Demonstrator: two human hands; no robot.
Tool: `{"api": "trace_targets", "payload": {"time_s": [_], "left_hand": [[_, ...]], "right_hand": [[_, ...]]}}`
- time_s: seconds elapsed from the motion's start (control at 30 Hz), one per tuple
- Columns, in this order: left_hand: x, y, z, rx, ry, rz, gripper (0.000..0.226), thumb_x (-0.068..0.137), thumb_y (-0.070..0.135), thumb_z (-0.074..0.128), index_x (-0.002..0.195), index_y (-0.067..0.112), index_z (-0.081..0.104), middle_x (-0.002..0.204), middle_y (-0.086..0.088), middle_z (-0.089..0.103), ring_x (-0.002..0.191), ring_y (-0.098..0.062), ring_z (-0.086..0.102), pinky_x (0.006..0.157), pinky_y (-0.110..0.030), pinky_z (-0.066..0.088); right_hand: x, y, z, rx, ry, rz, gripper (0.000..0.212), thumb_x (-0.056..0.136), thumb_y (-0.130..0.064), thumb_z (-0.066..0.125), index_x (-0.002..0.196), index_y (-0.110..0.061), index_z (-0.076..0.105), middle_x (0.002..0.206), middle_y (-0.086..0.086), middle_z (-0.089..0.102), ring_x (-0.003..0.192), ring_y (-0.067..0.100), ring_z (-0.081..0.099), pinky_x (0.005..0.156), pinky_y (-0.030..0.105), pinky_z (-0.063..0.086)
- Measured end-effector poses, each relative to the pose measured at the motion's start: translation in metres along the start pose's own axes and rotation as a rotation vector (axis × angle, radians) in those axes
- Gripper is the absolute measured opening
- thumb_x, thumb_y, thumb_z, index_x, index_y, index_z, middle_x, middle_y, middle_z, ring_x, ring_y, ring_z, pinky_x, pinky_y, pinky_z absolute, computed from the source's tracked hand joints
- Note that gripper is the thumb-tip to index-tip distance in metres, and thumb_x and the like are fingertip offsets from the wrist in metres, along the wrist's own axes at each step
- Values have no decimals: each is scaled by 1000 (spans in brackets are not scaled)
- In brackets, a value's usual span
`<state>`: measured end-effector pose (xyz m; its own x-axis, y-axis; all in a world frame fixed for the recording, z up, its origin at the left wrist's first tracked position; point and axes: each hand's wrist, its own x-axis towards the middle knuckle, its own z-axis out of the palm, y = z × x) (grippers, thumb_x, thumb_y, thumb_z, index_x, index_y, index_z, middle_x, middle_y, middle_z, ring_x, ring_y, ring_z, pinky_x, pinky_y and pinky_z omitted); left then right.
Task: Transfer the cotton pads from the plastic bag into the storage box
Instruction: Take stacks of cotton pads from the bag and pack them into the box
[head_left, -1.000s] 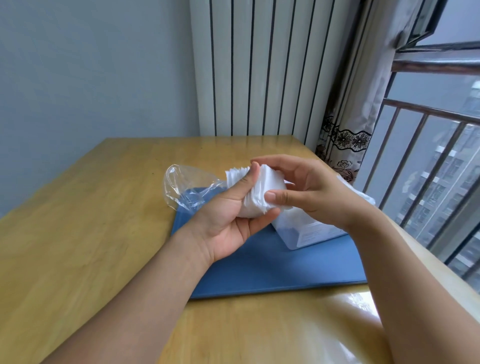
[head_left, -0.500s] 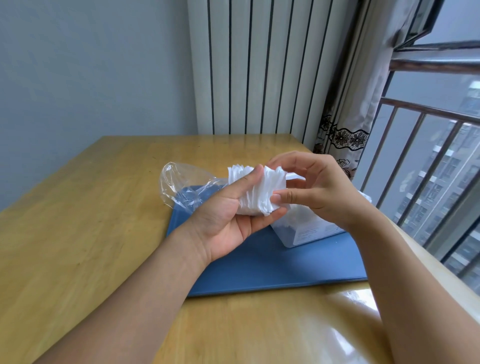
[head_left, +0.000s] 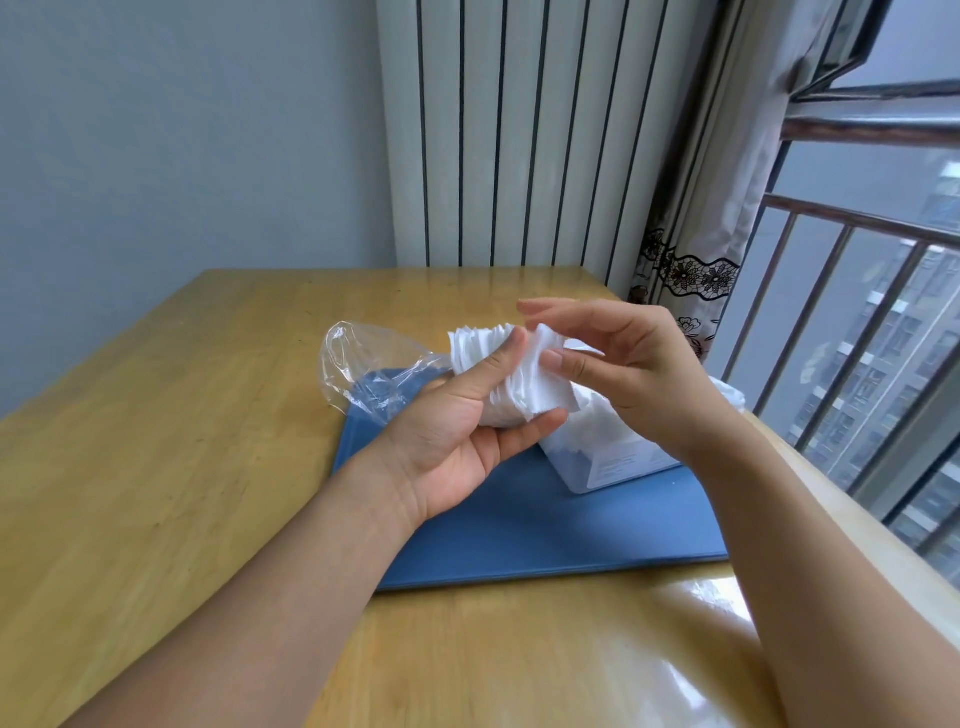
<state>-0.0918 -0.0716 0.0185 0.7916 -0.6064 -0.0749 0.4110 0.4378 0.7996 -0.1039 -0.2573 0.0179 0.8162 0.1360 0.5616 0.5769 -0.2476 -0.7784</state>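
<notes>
At frame centre, the palm-up left hand (head_left: 457, 431) gripped one stack of cotton pads (head_left: 524, 384), one plastic bag (head_left: 363, 369) trailing left. The right hand (head_left: 634, 374) pinched its right end above one storage box (head_left: 597, 452).

Above the desk (head_left: 156, 467), the left hand (head_left: 457, 421) grips a fanned stack of cotton pads (head_left: 498, 374), the plastic bag (head_left: 363, 374) trailing behind it. The right hand (head_left: 623, 374) pinches the nearest pads by thumb, its fingers arched over the stack. The storage box (head_left: 597, 452) stands on a blue mat (head_left: 571, 525).

Two hands (head_left: 447, 436) (head_left: 628, 384), one bag (head_left: 363, 364), one box (head_left: 613, 460)
</notes>
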Motion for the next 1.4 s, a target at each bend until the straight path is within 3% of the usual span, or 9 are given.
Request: {"api": "trace_targets", "payload": {"time_s": [0.2, 0.33, 0.47, 0.6, 0.9, 1.07, 1.17, 1.3, 1.4], "left_hand": [[1, -1, 1, 17, -10, -15, 44, 89, 36, 66, 123, 9, 68, 121, -11, 72, 104, -23, 71, 80, -35, 63], [2, -2, 1, -8, -24, -5, 44, 83, 33, 70, 119, 9, 69, 127, -14, 69, 112, -26, 69, 84, -37, 62], [2, -2, 0, -9, -52, -19, 50, 81, 31, 71, 125, 7, 65, 127, -14, 69, 109, -24, 71, 84, -35, 61], [0, -2, -1, 91, -80, -45, 42, 86, 33, 66, 119, 8, 68, 118, -11, 73, 104, -22, 71, 85, -35, 61], [2, 0, 1, 61, -26, 24, 50, 100, 49, 43, 126, 11, 63, 123, -10, 72, 115, -23, 68, 92, -37, 58], [4, -3, -2, 65, -4, -8, 49, 98, 42, 55, 131, 6, 60, 127, -15, 69, 119, -28, 66, 91, -41, 59], [5, -4, -2, 44, 6, -4, 48, 97, 39, 57, 132, 7, 59, 128, -16, 68, 119, -29, 66, 91, -41, 59], [6, -4, -1, 26, 44, 16, 44, 95, 31, 62, 129, 4, 60, 124, -15, 70, 104, -25, 71, 82, -36, 61], [10, -5, -3, -34, 94, 35, 31, 93, 16, 65, 119, -2, 64, 109, -15, 70, 88, -24, 71, 73, -33, 62]], "right_hand": [[2, 1, -2, 87, 77, 24, 15, 83, -7, 76, 97, -2, 72, 98, 11, 71, 96, 20, 67, 90, 36, 53], [2, 1, 0, 207, 53, 79, 14, 87, -4, 72, 99, 2, 70, 94, 18, 71, 89, 27, 68, 88, 41, 55], [0, -2, 5, 120, 15, 67, 31, 88, -8, 72, 118, -4, 69, 110, 6, 73, 105, 19, 68, 94, 34, 54], [-3, -4, -7, 90, -279, 167, 62, 83, -4, 76, 141, -11, 55, 134, 7, 65, 125, 21, 60, 104, 39, 51], [-1, -4, -2, -5, -85, 34, 41, 72, 1, 84, 108, 6, 66, 110, 20, 70, 100, 23, 69, 88, 42, 58], [-2, -6, -5, 38, -149, 80, 59, 72, 2, 84, 126, -3, 60, 100, 8, 66, 97, 24, 67, 87, 35, 56], [-3, -6, -6, -5, -147, 75, 49, 75, 2, 83, 120, 1, 64, 108, 12, 67, 103, 24, 67, 89, 33, 54], [-4, -11, -9, -77, -152, 37, 31, 76, 8, 81, 100, 1, 63, 121, 19, 60, 115, 25, 61, 89, 34, 54], [-5, -18, -16, 138, -83, 62, 26, 81, 7, 71, 92, -9, 53, 116, 17, 63, 108, 24, 64, 83, 33, 56]]}}
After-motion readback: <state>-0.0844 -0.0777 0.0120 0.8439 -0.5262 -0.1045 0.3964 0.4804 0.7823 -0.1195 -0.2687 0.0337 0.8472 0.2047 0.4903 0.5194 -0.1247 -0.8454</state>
